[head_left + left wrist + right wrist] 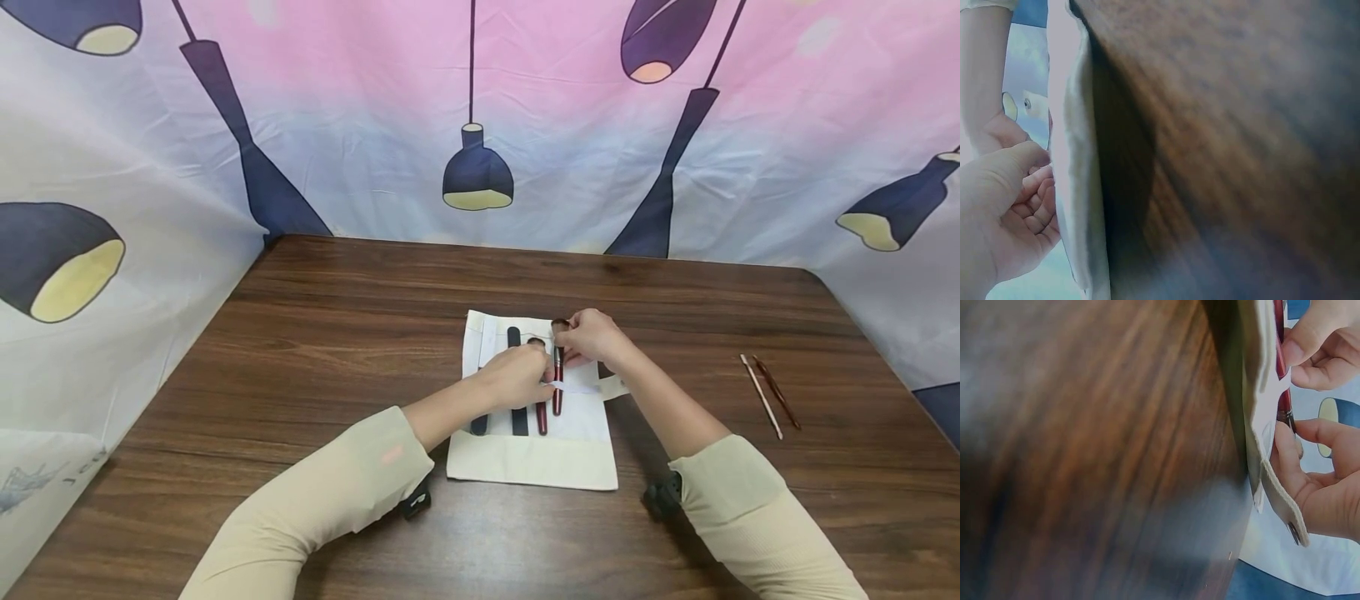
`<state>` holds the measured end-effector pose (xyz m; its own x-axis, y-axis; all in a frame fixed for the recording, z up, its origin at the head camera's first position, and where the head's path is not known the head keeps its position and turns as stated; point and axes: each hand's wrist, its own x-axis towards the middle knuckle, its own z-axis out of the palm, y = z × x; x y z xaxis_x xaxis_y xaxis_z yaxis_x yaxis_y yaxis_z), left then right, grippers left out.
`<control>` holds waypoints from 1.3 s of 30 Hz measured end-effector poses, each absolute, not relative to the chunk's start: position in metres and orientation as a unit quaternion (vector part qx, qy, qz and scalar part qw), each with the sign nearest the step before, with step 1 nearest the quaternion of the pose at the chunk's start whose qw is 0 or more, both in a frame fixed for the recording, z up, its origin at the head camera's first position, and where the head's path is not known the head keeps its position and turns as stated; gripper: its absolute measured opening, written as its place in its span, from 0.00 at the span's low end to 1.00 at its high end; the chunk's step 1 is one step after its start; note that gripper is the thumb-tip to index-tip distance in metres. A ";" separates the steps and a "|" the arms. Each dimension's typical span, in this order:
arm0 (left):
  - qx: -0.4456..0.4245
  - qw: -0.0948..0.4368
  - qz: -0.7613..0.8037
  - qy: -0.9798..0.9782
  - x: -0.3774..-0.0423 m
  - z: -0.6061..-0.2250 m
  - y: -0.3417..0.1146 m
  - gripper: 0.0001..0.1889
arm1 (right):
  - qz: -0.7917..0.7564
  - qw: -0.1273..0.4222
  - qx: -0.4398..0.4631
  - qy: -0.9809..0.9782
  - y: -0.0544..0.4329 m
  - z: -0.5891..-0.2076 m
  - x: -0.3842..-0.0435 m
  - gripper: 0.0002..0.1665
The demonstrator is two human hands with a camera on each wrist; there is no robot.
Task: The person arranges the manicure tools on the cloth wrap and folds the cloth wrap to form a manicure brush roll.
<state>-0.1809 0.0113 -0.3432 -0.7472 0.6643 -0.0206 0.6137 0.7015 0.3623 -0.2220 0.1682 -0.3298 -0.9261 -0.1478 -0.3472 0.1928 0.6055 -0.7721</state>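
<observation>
A cream fabric brush roll (534, 462) lies unfolded on the table. My right hand (592, 337) pinches a makeup brush (558, 402) with a dark red handle, near its bristle end; the brush lies lengthwise over the roll. At the white elastic band (577, 387) is my left hand (516, 377), its thumb and finger pinching the band beside that brush. In the right wrist view, the band (1285, 382) stands out from the red handle. Under the left hand lie a second red-handled brush (542, 419) and a flat black strip (513, 337), both partly hidden.
A dark-ended tool (480, 424) sits at the roll's left side, mostly covered by the left arm. On the right of the table lie a thin pale stick (761, 395) and a thin brown one (777, 392). A snap tab (613, 387) sticks out from the roll's right edge.
</observation>
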 end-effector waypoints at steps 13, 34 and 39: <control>0.355 0.074 0.160 0.918 -0.183 -0.342 0.013 0.05 | -0.313 0.195 -0.042 0.929 0.174 -0.328 -0.214 0.13; 0.365 0.073 0.163 0.914 -0.185 -0.345 0.014 0.07 | -0.310 0.151 -0.082 0.935 0.213 -0.304 -0.190 0.19; 0.366 0.064 0.165 0.914 -0.185 -0.345 0.014 0.07 | -0.344 0.115 -0.052 0.931 0.260 -0.285 -0.173 0.22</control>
